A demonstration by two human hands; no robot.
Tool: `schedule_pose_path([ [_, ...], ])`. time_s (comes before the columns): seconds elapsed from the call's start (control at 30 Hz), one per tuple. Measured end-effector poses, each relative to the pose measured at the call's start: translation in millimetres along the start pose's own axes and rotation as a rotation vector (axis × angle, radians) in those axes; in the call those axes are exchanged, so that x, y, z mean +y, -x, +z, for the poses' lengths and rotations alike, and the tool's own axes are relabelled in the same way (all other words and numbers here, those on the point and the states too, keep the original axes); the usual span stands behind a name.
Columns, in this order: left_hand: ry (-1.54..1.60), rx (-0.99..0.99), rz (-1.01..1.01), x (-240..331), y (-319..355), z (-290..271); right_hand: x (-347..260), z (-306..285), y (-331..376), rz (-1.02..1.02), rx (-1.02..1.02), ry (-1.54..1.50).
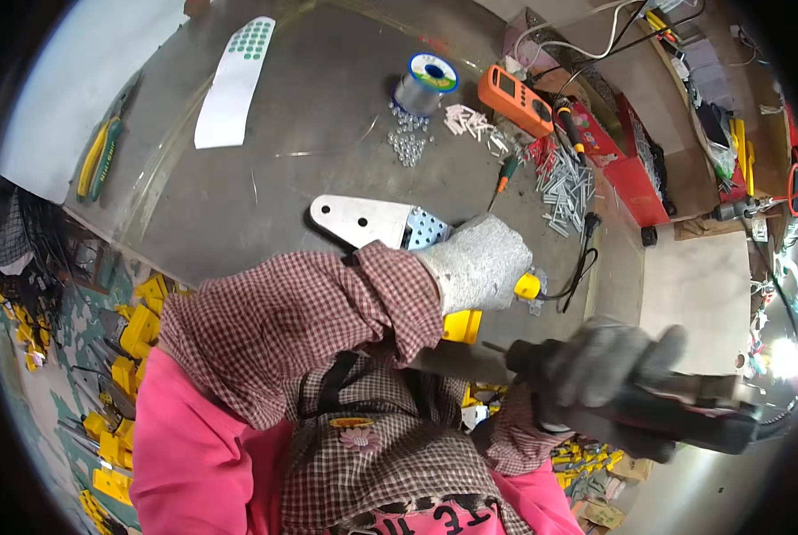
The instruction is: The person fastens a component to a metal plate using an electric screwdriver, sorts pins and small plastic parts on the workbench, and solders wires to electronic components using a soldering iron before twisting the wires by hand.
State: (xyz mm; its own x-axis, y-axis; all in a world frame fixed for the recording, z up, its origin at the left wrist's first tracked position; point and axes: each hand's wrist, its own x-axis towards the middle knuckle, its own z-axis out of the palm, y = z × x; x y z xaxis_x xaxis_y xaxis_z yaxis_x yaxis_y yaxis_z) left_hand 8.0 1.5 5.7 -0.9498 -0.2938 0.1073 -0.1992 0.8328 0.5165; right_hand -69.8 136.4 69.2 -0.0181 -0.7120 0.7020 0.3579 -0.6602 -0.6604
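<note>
My left hand [481, 260], in a grey knit glove with a checked sleeve, rests on a yellow part [527, 285] beside a flat metal plate [363, 220] with two holes and a perforated blue-grey piece [427, 228]. My right hand [602, 367], in a dark grey glove, grips a black handled power tool [684, 410] whose thin tip [493, 348] points left toward the yellow part. The right hand is blurred.
Farther back on the grey table lie a solder spool [424, 82], small shiny beads [406, 143], white connectors [468, 121], an orange meter [515, 98], screwdrivers, metal pins [567, 183] and a red box [635, 174]. A white strip [235, 80] and yellow pliers [96, 159] lie left. Yellow parts litter the floor.
</note>
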Motion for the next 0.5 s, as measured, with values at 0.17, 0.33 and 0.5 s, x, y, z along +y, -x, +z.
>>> schedule_pose_path([
  [0.17,-0.015,-0.097,-0.068,1.6,-4.9,0.4,53.3,-50.1,-21.8,0.351,-0.65,-0.518],
  [0.33,0.023,-0.132,-0.036,3.4,-14.6,2.1,49.7,-53.7,-23.2,0.385,-0.669,-0.485],
  [0.5,0.073,-0.014,-0.062,9.2,-0.4,-8.9,21.9,-27.5,15.1,0.267,-0.115,-0.098],
])
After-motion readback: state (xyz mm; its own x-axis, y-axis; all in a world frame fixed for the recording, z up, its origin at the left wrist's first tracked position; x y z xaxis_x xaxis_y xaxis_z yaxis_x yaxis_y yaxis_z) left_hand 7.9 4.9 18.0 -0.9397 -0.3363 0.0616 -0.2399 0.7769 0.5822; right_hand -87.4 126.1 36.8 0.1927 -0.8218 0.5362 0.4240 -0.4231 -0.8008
